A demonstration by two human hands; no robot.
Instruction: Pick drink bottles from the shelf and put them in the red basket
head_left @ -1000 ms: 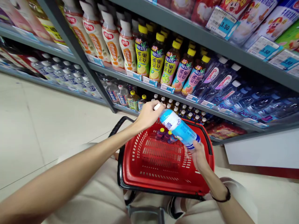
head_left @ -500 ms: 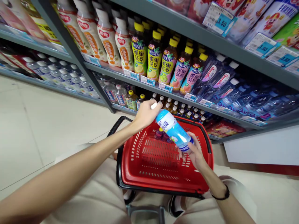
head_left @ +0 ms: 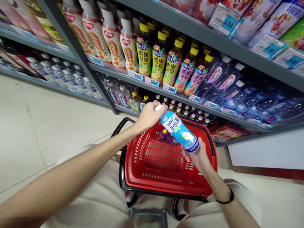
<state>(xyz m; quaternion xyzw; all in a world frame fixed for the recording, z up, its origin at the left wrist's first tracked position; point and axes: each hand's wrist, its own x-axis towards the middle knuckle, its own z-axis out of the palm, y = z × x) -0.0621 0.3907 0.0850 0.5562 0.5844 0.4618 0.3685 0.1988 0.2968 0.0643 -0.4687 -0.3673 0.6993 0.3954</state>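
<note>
Both hands hold a light blue drink bottle with a white cap, tilted over a red shopping basket. My left hand is closed round its cap end. My right hand grips the bottom end, a black band on that wrist. Several small purple bottles lie at the far end of the basket, under the blue bottle.
Grey shelves run across the back with yellow-capped tea bottles, white milk-drink bottles and blue water bottles. A lower shelf holds small capped bottles. Pale floor tiles lie to the left.
The blue bottle has turned in my hands, so its label text now faces up. Both hands stay on it above the basket.
</note>
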